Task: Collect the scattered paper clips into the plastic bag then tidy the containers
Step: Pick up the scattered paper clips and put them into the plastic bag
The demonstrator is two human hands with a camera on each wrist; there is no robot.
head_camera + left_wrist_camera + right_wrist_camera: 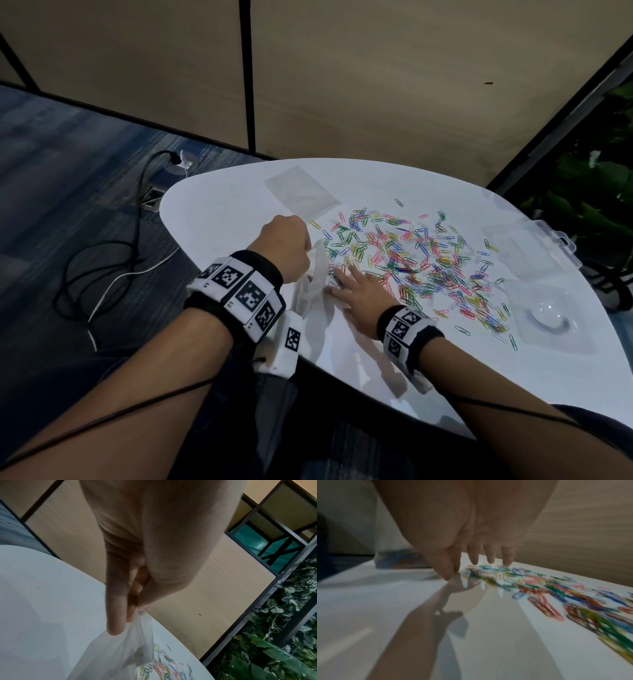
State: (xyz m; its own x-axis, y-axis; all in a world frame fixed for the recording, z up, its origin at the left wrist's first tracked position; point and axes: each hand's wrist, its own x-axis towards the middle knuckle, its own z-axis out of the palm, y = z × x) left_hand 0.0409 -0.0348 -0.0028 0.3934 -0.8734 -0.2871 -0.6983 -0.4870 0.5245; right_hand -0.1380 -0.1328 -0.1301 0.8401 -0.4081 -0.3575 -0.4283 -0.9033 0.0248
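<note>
Left hand [286,248] pinches the top edge of the thin clear plastic bag [317,274], thumb against curled fingers [116,601], holding it up off the white rounded surface [222,209] at the near-left edge. Right hand [356,291] released, palm down, fingers [490,554] straight and spread, tips touching the near-left fringe of the clip pile right beside the bag mouth; right wrist view is motion-blurred.

Surface: white, rounded outline, tan partition panels [376,85] behind it on the far side.

Scattered multicoloured paper clips [428,260]: wide spread across the middle and right of the surface, densest in the centre, a few strays toward the near-right edge. Some clips show through the bag wall in the left wrist view.

Clear plastic containers: a lidded box with latches [534,246] at the right edge, a shallow clear tray [548,315] just near of it. Clips lie up against both.

Second flat clear plastic bag [301,192] lies on the far-left part of the surface, apart from the pile.
</note>
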